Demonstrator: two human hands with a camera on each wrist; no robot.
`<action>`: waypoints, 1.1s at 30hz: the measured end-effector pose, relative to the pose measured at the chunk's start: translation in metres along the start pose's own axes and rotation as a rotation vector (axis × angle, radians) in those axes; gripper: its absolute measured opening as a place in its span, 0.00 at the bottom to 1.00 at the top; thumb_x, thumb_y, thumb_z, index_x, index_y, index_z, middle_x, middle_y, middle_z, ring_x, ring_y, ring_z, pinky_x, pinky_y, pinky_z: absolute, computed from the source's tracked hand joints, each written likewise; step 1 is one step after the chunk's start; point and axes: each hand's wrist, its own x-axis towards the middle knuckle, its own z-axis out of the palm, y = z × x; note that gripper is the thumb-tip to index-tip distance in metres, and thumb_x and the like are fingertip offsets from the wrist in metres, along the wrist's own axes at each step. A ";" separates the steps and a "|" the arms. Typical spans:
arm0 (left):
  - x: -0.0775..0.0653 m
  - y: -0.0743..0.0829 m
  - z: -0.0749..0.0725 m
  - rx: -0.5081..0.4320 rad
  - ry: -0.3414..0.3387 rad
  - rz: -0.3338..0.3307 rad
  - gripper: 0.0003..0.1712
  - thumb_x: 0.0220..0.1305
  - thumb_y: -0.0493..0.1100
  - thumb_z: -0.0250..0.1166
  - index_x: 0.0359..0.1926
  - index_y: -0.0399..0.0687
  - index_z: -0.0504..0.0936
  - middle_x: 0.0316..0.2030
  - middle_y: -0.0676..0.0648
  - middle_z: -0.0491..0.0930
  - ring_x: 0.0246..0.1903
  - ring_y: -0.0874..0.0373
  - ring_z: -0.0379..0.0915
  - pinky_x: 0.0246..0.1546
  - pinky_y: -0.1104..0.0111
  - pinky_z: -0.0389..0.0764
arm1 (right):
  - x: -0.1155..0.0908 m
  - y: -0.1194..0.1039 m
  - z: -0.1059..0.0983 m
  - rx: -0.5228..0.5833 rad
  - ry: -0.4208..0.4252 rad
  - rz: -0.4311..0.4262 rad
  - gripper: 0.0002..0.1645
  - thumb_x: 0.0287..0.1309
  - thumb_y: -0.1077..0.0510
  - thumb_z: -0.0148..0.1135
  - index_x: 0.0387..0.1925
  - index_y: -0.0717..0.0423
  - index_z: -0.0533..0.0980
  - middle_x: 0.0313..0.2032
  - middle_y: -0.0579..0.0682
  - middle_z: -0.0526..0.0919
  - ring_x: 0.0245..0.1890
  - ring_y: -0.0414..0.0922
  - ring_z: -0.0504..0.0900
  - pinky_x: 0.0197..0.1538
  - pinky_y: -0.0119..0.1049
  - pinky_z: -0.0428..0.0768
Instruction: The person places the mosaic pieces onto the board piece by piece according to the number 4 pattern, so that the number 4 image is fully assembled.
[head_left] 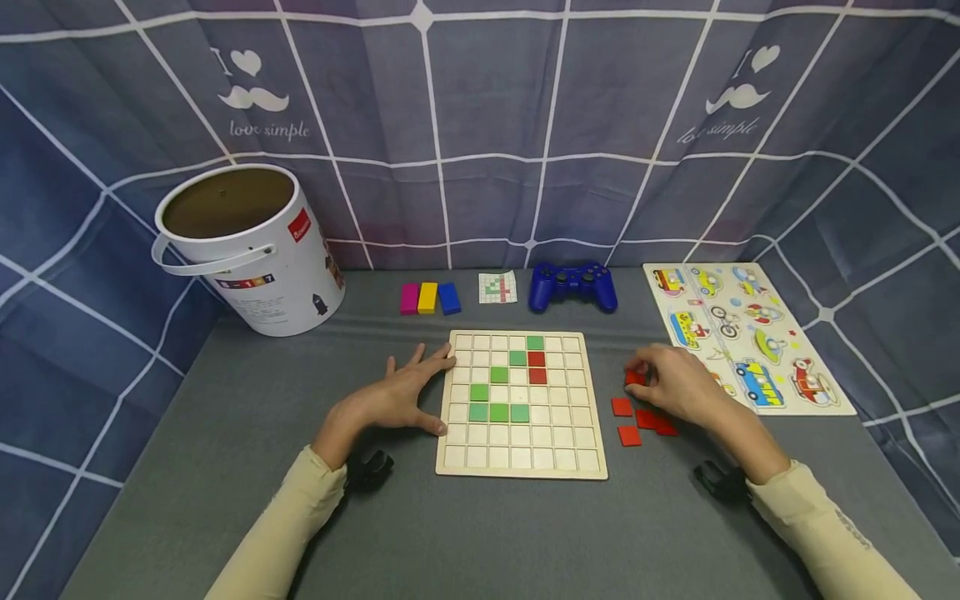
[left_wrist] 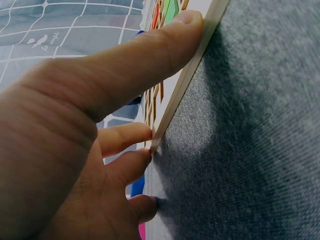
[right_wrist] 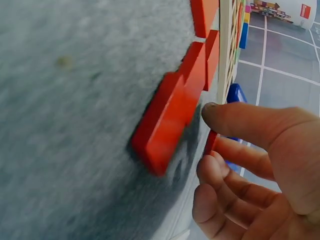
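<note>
A wooden grid board (head_left: pixel 521 458) lies flat on the table, with several green tiles (head_left: pixel 498 412) and two red tiles (head_left: pixel 537 376) set in its squares. My left hand (head_left: pixel 401 390) spreads along the board's left edge, its thumb (left_wrist: pixel 165 47) and fingertips touching the rim. To the right of the board, my right hand (head_left: pixel 678 383) pinches a red tile (right_wrist: pixel 210 142) between thumb and fingers, low over the table. Several loose red tiles (head_left: pixel 629 436) lie just in front of this hand; two of them overlap or touch at the right.
Behind the board lie magenta, yellow and blue blocks (head_left: pixel 427 297), a small pattern card (head_left: pixel 498 287) and a blue game controller (head_left: pixel 573 286). A white bucket (head_left: pixel 277 292) stands at the back left. A vehicle picture board (head_left: pixel 738 333) lies at the right, partly behind my right hand.
</note>
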 end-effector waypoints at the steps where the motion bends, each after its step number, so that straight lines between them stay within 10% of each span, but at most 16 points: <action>1: 0.000 0.000 0.000 0.000 0.000 0.002 0.63 0.48 0.54 0.81 0.79 0.52 0.53 0.79 0.50 0.37 0.76 0.40 0.24 0.64 0.31 0.27 | 0.001 -0.001 0.000 0.001 0.015 -0.002 0.16 0.47 0.56 0.79 0.37 0.57 0.83 0.26 0.44 0.79 0.23 0.38 0.74 0.28 0.38 0.73; 33: 0.001 -0.002 0.000 0.006 0.000 0.008 0.62 0.49 0.53 0.81 0.79 0.51 0.54 0.79 0.50 0.37 0.76 0.40 0.24 0.64 0.31 0.27 | 0.034 -0.097 0.035 0.058 -0.033 -0.280 0.15 0.47 0.63 0.73 0.40 0.53 0.86 0.35 0.44 0.78 0.25 0.37 0.70 0.28 0.34 0.71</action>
